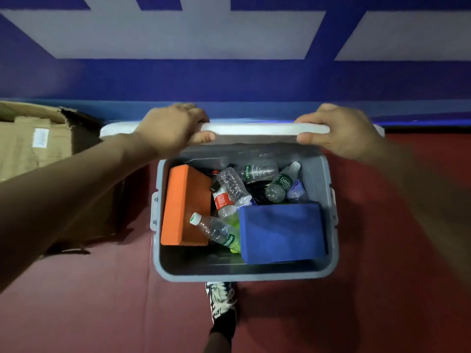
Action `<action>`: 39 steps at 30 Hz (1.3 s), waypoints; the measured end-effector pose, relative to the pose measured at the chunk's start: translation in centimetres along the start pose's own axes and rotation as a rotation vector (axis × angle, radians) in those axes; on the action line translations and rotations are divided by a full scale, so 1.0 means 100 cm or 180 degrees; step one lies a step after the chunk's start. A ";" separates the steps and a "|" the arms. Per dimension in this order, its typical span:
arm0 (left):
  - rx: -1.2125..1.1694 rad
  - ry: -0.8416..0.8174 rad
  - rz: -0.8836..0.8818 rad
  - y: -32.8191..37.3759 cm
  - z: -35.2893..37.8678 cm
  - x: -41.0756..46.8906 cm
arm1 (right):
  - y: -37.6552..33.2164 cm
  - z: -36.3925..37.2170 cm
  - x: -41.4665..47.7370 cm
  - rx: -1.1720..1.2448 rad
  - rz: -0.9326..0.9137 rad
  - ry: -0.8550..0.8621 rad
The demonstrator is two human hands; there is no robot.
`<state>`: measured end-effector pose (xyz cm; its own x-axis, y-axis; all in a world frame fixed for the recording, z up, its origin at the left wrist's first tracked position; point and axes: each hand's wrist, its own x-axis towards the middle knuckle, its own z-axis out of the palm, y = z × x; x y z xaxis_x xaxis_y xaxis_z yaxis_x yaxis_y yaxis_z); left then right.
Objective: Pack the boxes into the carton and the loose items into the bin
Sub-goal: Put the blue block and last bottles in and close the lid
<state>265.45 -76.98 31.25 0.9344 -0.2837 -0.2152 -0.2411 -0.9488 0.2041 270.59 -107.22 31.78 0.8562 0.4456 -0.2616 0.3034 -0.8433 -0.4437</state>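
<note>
Bare left grip (171,129), bare right grip (341,131), white-and-black patterned sneaker (221,300), black ankle sock (224,326)

Red floor mat (76,314), blue-and-grey wall (229,80) — patterned sneaker (221,300)

Grey bin (244,275), white lid (254,129) at its far rim, with bottles (233,186), orange block (183,205), blue block (280,233) inside; brown carton (33,149) left.
</note>
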 end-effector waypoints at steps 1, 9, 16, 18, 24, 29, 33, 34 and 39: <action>0.0022 0.0013 -0.0033 0.005 0.000 -0.013 | -0.003 0.001 -0.010 -0.0053 -0.0086 -0.0040; 0.0437 0.0639 0.0481 0.057 0.061 -0.118 | 0.006 0.061 -0.113 -0.0687 -0.0705 -0.0289; 0.0667 0.0708 0.0713 0.081 0.173 -0.162 | 0.041 0.160 -0.161 -0.1373 -0.1434 0.0055; 0.0705 0.0736 0.0877 0.072 0.194 -0.161 | 0.047 0.181 -0.157 -0.1416 -0.1572 0.0169; 0.0986 0.0354 0.1004 0.060 0.236 -0.151 | 0.063 0.239 -0.148 -0.1278 -0.1968 0.0375; 0.1356 -0.0507 0.0209 0.082 0.254 -0.149 | 0.077 0.265 -0.155 -0.0456 -0.1252 0.0191; 0.1051 -0.0767 -0.0045 0.091 0.255 -0.161 | 0.091 0.262 -0.164 -0.0216 -0.0613 0.0740; 0.0928 -0.0832 -0.0060 0.094 0.255 -0.165 | 0.095 0.259 -0.166 -0.0226 -0.0294 0.0795; 0.0336 -0.0825 0.0055 0.100 0.273 -0.178 | 0.124 0.263 -0.189 -0.0629 0.0322 0.0588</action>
<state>239.20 -85.24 11.05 0.8350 -0.3133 -0.4523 -0.2952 -0.9488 0.1121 247.19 -118.21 8.72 0.9424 0.3094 -0.1273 0.2728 -0.9309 -0.2428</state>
